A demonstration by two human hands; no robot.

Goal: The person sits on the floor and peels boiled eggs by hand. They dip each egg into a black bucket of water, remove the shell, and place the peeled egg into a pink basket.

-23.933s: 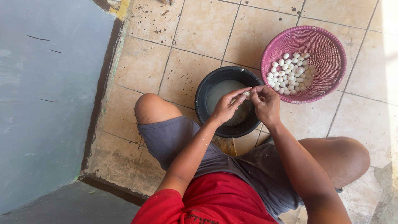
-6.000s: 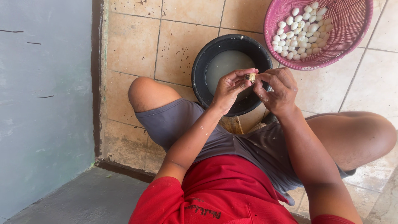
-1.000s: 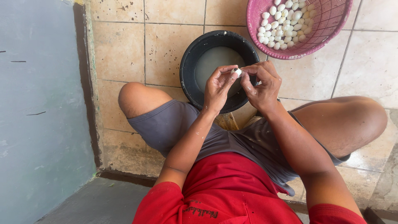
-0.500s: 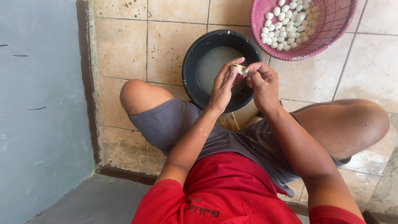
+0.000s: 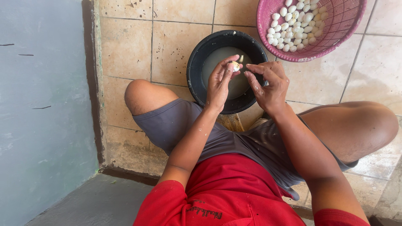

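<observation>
The left hand (image 5: 218,86) pinches a small pale egg (image 5: 235,65) at its fingertips, while the right hand (image 5: 270,81) hovers just beside it with fingers loosely apart, holding nothing, both above a black basin (image 5: 197,67) of cloudy water. The egg looks mid-peel; finishing calls for light picking at the shell. A pink basket (image 5: 335,39) of small white eggs (image 5: 295,23) rests on the tiled floor (image 5: 125,42) beyond.

A: What do the hands hold?
B: The left hand (image 5: 220,83) pinches a small pale egg (image 5: 235,65) over a round black plastic basin (image 5: 197,71) of cloudy water. The right hand (image 5: 268,86) hovers just beside it, fingers apart.
A: Anything nearby?
B: A pink woven plastic basket (image 5: 335,37) (filled with small white eggs (image 5: 295,23)) touches the basin, on a beige tiled floor (image 5: 130,46).
</observation>
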